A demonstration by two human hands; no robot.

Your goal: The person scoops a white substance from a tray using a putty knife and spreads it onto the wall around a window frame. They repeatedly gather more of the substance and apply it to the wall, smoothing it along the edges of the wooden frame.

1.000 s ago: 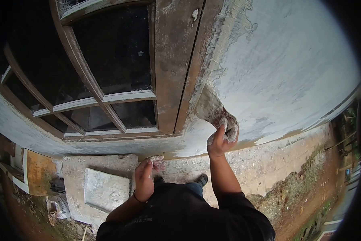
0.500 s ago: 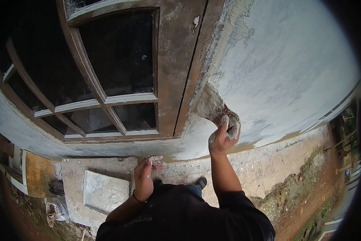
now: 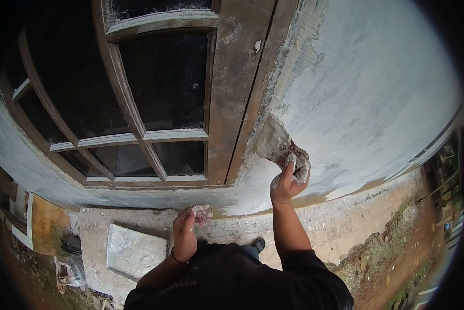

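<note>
1. My right hand (image 3: 288, 178) is raised against the pale grey plastered wall (image 3: 366, 93), its grip clenched round the handle of a wide, putty-caked flat scraper blade (image 3: 273, 139). The blade lies flat on the wall, its upper edge just beside the weathered brown wooden window frame (image 3: 232, 103).
2. My left hand (image 3: 186, 227) hangs lower, near my waist, fingers curled round a small lump of whitish putty (image 3: 201, 211). It touches neither wall nor frame.
3. The frame's upright post stands right at the blade's left side, so that edge hems the blade in. Dark glass panes (image 3: 165, 82) with pale-smeared wooden bars fill the window further left.
4. A rough ridge of thick putty (image 3: 299, 51) runs up the seam between frame and wall, above the blade.
5. To the right of the blade the wall is broad and smooth, with streaky smears and open room.
6. Below the window sits a grey concrete ledge (image 3: 97, 227) carrying a flat, pale square slab (image 3: 134, 248), well apart from both hands.
7. A rusty orange panel (image 3: 48, 225) leans at the far left by some rubble.
8. At the foot of the wall runs a gritty concrete strip (image 3: 345, 217), then bare reddish soil (image 3: 397, 258) with patches of green on the right.
9. My dark shoe (image 3: 257, 243) shows just under my right arm.
</note>
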